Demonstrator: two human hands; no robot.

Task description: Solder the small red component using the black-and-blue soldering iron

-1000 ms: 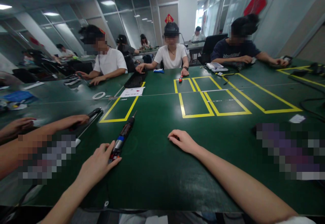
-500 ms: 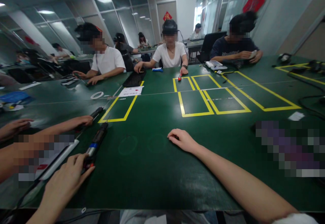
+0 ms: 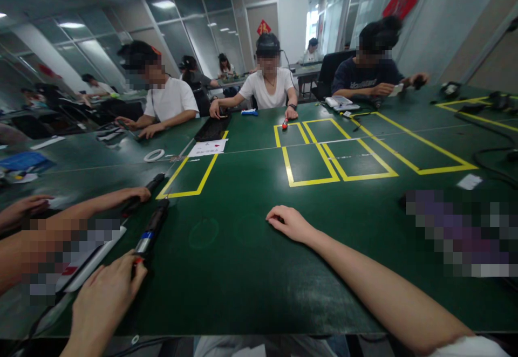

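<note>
An electric screwdriver (image 3: 152,230), black with a blue ring and a silver band, lies at an angle on the green table (image 3: 226,276), its tip pointing away from me. My left hand (image 3: 109,287) is wrapped around its near end, with the thumb along the right side. Most of the grip is hidden under my fingers. On the bare tabletop at centre rests my right hand (image 3: 289,223), fingers curled in and nothing visible in them. Faint ring marks (image 3: 204,233) show on the surface between my hands.
At left, a neighbour's hand (image 3: 137,198) touches another black screwdriver (image 3: 154,184). Yellow tape outlines (image 3: 313,183) mark the table ahead. A white tape roll (image 3: 154,155) and a black tray (image 3: 211,129) lie beyond. Several people sit across. Pixelated areas flank me.
My left hand has closed more tightly around the screwdriver's near end, and its thumb has drawn in. The right hand has stayed still. A person at far right has spread their hands apart.
</note>
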